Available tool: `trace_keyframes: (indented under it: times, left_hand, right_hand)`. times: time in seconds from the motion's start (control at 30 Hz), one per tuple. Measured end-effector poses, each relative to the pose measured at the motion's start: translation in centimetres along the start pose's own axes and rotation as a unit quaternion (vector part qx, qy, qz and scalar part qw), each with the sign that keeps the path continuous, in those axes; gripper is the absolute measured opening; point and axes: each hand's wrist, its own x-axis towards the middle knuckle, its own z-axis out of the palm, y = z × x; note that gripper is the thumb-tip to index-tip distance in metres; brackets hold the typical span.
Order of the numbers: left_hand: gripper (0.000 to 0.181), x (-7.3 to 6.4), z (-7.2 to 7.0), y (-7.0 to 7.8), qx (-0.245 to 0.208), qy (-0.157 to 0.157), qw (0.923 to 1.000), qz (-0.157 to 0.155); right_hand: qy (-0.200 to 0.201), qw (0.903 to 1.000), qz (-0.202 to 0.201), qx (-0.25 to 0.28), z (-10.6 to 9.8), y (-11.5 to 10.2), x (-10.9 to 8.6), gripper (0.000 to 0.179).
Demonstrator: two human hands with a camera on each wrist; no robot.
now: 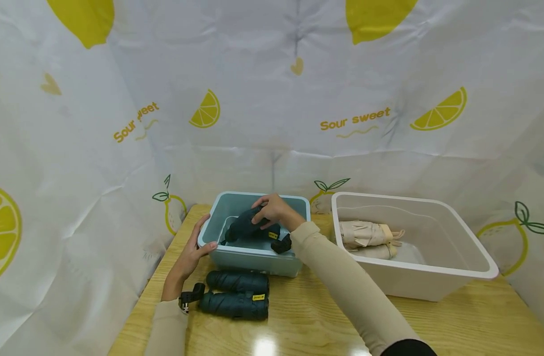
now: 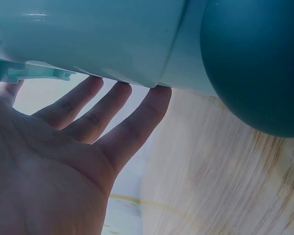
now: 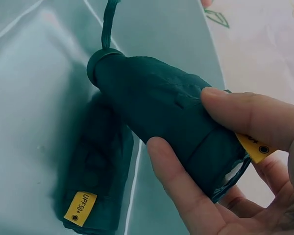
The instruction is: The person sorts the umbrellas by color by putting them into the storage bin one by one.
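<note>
My right hand (image 1: 272,210) holds a folded dark teal umbrella (image 3: 161,107) inside a light teal bin (image 1: 263,252), thumb on one side and fingers on the other. The umbrella tilts, its capped end with a wrist strap pointing away from the palm. Beneath it, another folded umbrella (image 3: 100,161) with a yellow UPF50+ tag lies on the bin floor. At the bin's near left corner, my left hand (image 1: 194,247) grips the rim, thumb along the front and fingers against the outer side wall. Fingertips (image 2: 159,98) touch that wall in the left wrist view.
Two more folded dark teal umbrellas (image 1: 234,305) lie side by side on the wooden table (image 1: 307,321) in front of the teal bin. To the right stands a larger white bin (image 1: 432,277) with beige folded umbrellas (image 1: 363,235) at its left end. A lemon-print curtain (image 1: 263,123) hangs behind.
</note>
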Motion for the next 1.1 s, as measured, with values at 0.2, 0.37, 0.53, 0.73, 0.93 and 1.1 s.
trace_keyframes:
  times: [0.2,0.37,0.53,0.73,0.93,1.1]
  left_hand:
    - [0.082,0.0,0.2,0.0,0.000,0.000,1.0000,-0.008]
    - [0.082,0.0,0.3,-0.1,0.001,-0.002,1.0000,-0.006]
    - [0.082,0.0,0.2,-0.1,-0.001,-0.002,1.0000,-0.004]
    - [0.082,0.0,0.1,0.0,-0.001,-0.002,1.0000,0.001]
    - [0.082,0.0,0.0,-0.1,0.000,-0.002,1.0000,0.008]
    - [0.082,-0.1,-0.1,0.0,0.003,-0.002,1.0000,0.009]
  right_hand:
    - [-0.007,0.9998,0.003,-0.018,0.2,0.4,0.4,0.039]
    - [-0.013,0.9997,0.006,-0.021,0.1,0.7,0.6,0.037]
    - [-0.020,0.9991,0.009,-0.036,-0.2,0.8,0.6,0.036]
    - [-0.037,0.9966,0.025,-0.069,-1.0,0.9,0.0,0.037]
    - [-0.066,0.9892,0.087,-0.098,-1.9,1.3,0.0,0.041]
    - [-0.074,0.9860,0.111,-0.100,-2.3,2.1,0.2,0.045]
